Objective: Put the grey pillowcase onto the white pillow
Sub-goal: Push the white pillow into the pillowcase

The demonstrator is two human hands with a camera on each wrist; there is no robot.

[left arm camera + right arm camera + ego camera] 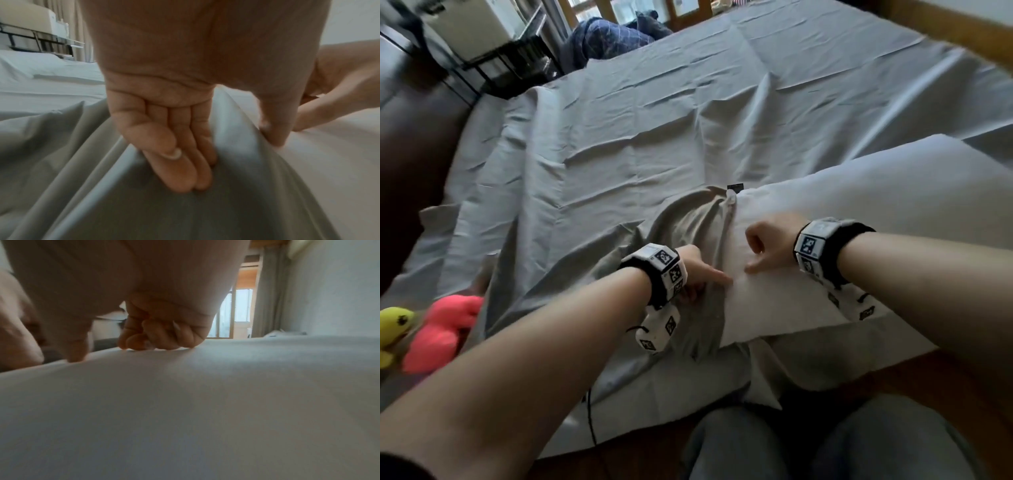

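The white pillow (842, 205) lies across the near right of the bed. The grey pillowcase (685, 222) is bunched over its left end, with its hem running along the pillow. My left hand (703, 274) holds that hem. In the left wrist view the fingers (185, 170) dig into the grey pillowcase (185, 214) and the thumb (274, 134) presses the hem's other side. My right hand (760, 250) is a curled fist resting on the pillow just right of the hem. Its knuckles (160, 344) and thumb tip touch the white pillow (205, 402), and it holds nothing.
A wrinkled grey sheet (654, 120) covers the bed. Pink (441, 332) and yellow (393, 325) plush toys lie at the near left edge. Dark blue bedding (613, 41) and a black shelf (510, 68) stand beyond the far end. My knees (825, 445) are against the near edge.
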